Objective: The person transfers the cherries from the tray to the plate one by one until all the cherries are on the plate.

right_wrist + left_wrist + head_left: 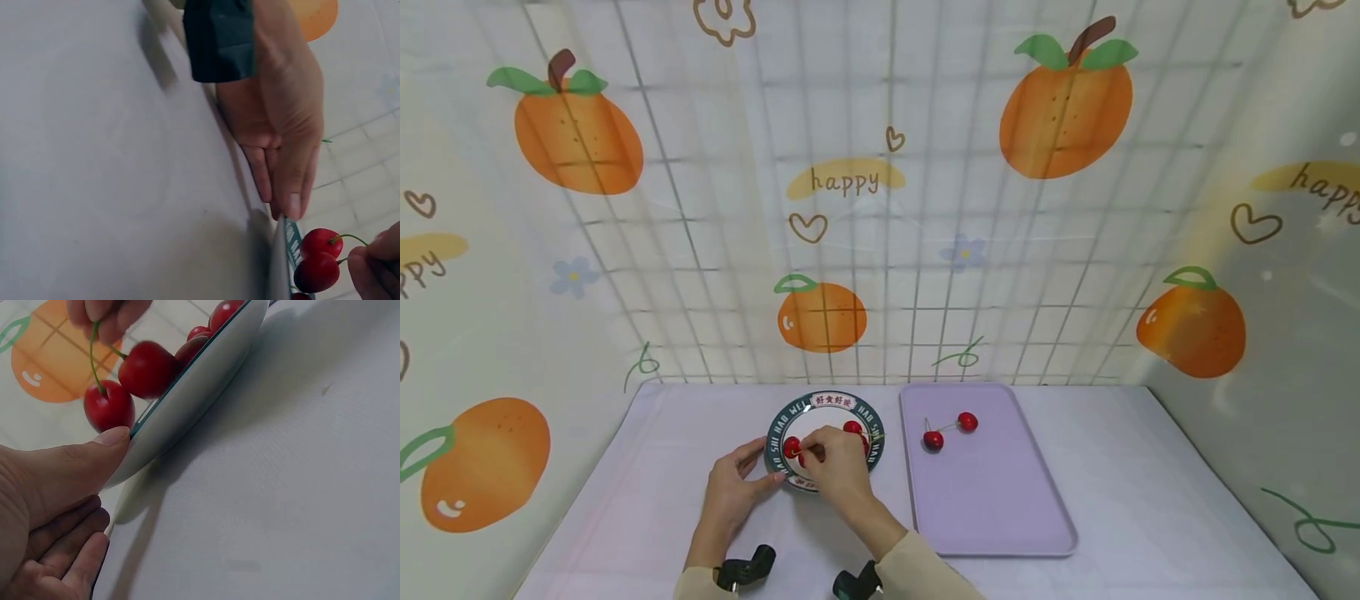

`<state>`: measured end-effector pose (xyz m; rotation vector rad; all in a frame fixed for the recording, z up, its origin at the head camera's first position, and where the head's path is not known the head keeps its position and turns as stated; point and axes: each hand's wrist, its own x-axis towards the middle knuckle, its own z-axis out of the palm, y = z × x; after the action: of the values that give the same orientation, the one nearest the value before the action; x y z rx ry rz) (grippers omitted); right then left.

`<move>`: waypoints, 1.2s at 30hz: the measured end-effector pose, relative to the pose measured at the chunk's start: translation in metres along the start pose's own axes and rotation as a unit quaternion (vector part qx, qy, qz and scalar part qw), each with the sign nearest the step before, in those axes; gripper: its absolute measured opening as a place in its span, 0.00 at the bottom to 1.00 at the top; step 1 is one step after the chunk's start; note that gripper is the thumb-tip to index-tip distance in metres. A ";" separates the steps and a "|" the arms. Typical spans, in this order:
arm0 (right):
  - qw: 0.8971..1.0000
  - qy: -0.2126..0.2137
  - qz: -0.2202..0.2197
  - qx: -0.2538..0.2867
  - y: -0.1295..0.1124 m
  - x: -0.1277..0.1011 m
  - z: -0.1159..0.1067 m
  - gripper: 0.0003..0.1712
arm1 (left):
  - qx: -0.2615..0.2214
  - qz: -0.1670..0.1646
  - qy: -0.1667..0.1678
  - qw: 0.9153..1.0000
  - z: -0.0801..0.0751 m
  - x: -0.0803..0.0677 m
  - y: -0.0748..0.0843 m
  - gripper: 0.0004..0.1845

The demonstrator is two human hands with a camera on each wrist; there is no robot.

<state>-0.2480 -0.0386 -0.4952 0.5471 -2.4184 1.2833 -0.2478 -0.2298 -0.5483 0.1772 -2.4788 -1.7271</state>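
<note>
A white plate with a dark green lettered rim (874, 421) stands on the table, several red cherries on it. At its left edge, my left hand (730, 493) holds the rim, thumb on top and fingers around the side. My right hand (842, 471) is over the plate, its thumb and fingertips pinching the thin green stems of two cherries. In the left wrist view, one of these cherries (109, 407) is by my left thumb, and the other cherry (147, 370) is just beside it. More cherries (852, 427) lie at the plate's right, partly hidden by my right hand.
A lilac rectangular tray (992, 508) lies right of the plate. Two cherries, one nearer (933, 440) and one farther (967, 422), rest near its back. A white cloth covers the table (1120, 467), and a fruit-printed curtain (925, 300) hangs behind.
</note>
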 end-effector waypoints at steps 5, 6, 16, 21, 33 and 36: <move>1.000 -0.006 -0.004 -0.013 0.003 -0.003 0.006 0.05 | -0.005 0.005 0.001 1.000 0.000 0.000 -0.001 0.40; 1.000 -0.007 -0.004 -0.013 0.004 -0.003 0.007 0.05 | -0.006 0.005 0.001 1.000 0.000 0.000 -0.001 0.40; 1.000 -0.008 0.001 -0.015 0.007 -0.004 0.009 0.06 | -0.008 -0.001 0.003 1.000 0.001 0.000 0.000 0.40; 1.000 -0.013 0.011 -0.007 0.007 -0.004 0.008 0.05 | -0.008 0.005 0.003 1.000 0.001 0.000 -0.002 0.40; 0.999 -0.021 0.024 0.004 0.008 -0.003 0.008 0.06 | -0.006 -0.002 0.005 1.000 0.002 -0.001 0.000 0.40; 0.999 -0.018 0.028 0.007 0.009 -0.002 0.007 0.08 | 0.000 -0.005 0.006 1.000 0.002 -0.002 0.001 0.40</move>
<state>-0.2514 -0.0391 -0.5059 0.5149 -2.4725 1.3249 -0.2465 -0.2274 -0.5477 0.2009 -2.4736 -1.7254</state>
